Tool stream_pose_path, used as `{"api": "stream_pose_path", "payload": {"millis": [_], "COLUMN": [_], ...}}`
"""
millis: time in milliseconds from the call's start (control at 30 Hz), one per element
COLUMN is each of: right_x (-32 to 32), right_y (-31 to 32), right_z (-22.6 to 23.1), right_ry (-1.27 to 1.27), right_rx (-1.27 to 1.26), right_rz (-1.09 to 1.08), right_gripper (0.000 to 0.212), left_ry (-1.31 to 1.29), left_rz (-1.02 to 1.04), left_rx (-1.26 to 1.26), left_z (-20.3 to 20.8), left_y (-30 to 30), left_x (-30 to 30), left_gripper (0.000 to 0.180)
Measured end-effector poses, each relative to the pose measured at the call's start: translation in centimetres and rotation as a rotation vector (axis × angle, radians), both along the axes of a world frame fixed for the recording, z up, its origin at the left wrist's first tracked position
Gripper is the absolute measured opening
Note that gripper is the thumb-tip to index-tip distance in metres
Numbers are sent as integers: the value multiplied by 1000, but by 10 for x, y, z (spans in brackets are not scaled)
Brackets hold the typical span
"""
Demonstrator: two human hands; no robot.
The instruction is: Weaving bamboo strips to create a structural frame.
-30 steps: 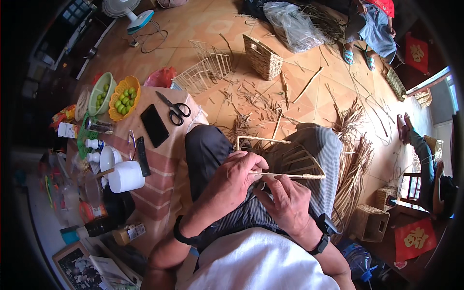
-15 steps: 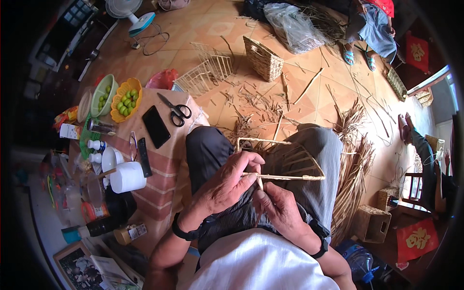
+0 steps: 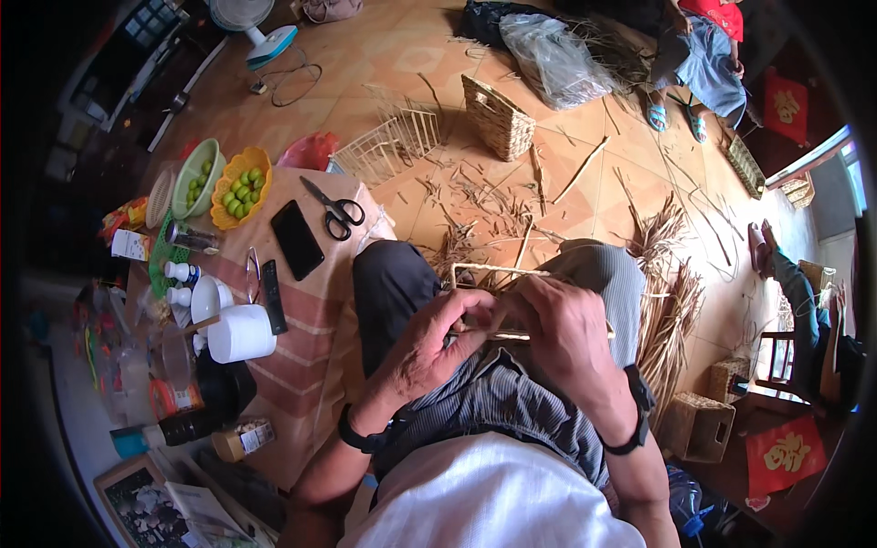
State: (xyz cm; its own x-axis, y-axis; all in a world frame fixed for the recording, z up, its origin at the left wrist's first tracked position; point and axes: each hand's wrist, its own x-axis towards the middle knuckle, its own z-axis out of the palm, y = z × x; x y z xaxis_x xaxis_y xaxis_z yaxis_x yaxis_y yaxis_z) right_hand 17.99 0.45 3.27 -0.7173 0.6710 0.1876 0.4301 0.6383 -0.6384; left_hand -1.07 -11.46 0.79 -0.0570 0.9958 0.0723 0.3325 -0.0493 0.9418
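A small rectangular basket frame, its bars wrapped in pale plant fibre, lies across my lap between my knees. My left hand is closed round its near left corner, thumb and fingers pinched together. Over the middle of the frame, my right hand is bent with its back turned up, its fingertips meeting those of the left. What those right fingertips pinch is hidden behind the hand. Much of the frame's near bar is covered by both hands.
On the table at left are black scissors, a phone, a bowl of green fruit and a white tub. Ahead on the floor stand a woven basket and a wire frame. Dried stalks lie right of my knee.
My right hand has risen from below the near bar to above it and turned palm down. The strand it pinched is out of sight now. My left hand keeps its hold.
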Motion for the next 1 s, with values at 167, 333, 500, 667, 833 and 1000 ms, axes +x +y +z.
{"api": "stream_pose_path", "payload": {"millis": [167, 333, 500, 667, 833, 1000], "right_x": [-6, -10, 15, 9, 4, 23], "right_y": [15, 3, -45, -71, -72, -73], "right_z": [-22, -12, -12, -32, -45, -21], "right_ry": [-121, 57, 113, 25, 7, 110], "right_rx": [31, 372, 195, -24, -187, -580], "right_rz": [13, -129, -54, -102, -30, -16], "right_gripper": [20, 17, 31, 25, 24, 25], "left_ry": [217, 217, 267, 244, 207, 160], "left_rz": [-26, -9, -30, -64, -89, -84], "left_rx": [108, 129, 145, 80, -41, 24], "left_z": [-4, -9, -1, 13, 17, 1], "left_y": [5, 6, 13, 19, 22, 24], "left_x": [-1, -5, -1, 3, -3, -13], "left_gripper": [24, 16, 9, 11, 15, 18]}}
